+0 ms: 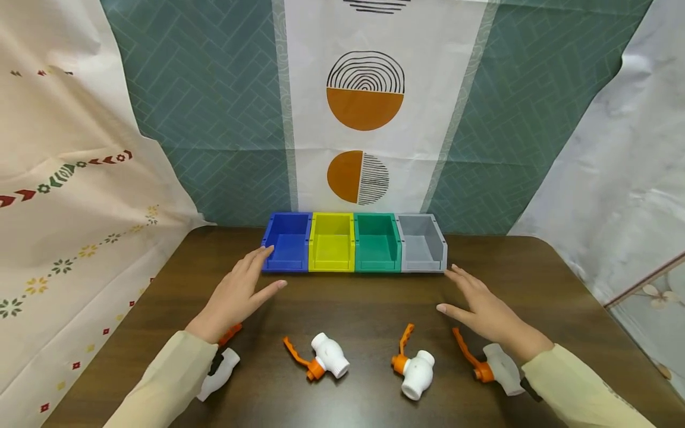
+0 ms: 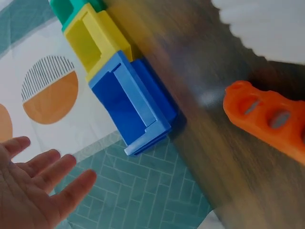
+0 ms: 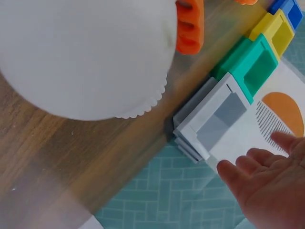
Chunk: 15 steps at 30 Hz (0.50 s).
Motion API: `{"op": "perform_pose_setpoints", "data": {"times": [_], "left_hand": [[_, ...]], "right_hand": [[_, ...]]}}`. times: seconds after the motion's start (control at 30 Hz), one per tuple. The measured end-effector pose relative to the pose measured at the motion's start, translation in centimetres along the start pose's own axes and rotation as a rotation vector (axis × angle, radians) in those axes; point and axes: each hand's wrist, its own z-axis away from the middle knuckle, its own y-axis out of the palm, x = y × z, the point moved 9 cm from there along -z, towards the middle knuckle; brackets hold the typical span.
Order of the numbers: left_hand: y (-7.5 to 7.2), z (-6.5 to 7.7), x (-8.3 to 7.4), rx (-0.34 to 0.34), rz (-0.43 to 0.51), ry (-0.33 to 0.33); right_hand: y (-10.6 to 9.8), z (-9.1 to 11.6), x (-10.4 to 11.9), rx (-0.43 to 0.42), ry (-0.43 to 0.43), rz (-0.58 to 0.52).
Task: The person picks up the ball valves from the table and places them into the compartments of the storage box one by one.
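My left hand [image 1: 235, 297] hovers with fingers extended and thumb apart, holding nothing, in front of the blue bin [image 1: 285, 246]. Below it, partly hidden by the sleeve, lies a white ball valve [image 1: 220, 375], whose orange handle [image 2: 267, 117] shows large in the left wrist view. My right hand [image 1: 484, 309], likewise spread and holding nothing, is near the grey bin [image 1: 423, 246]. Under that forearm lies another white ball valve [image 1: 503, 367], its white body filling much of the right wrist view. Between the hands are a ball valve [image 1: 330, 355] and a further ball valve [image 1: 418, 374].
A yellow bin [image 1: 332, 244] and a green bin [image 1: 377, 245] stand between the blue and grey ones, in a row along the back of the brown table [image 1: 342, 306]. Behind them hangs a patterned cloth [image 1: 225, 119]; a cream cloth [image 1: 69, 178] drapes at the left.
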Motion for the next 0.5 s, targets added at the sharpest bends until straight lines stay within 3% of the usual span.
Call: {"op": "perform_pose_setpoints", "data": {"times": [0.2,0.5], "left_hand": [[0.3,-0.5,1.6,0.052,0.152,-0.081],[1.3,-1.6,2.7,0.031,0.257,-0.103]], "right_hand": [[-0.4,-0.7,-0.5,-0.008,0.035,-0.039],[-1.0,-1.0,-2.1,-0.027,0.131,-0.150]]}}
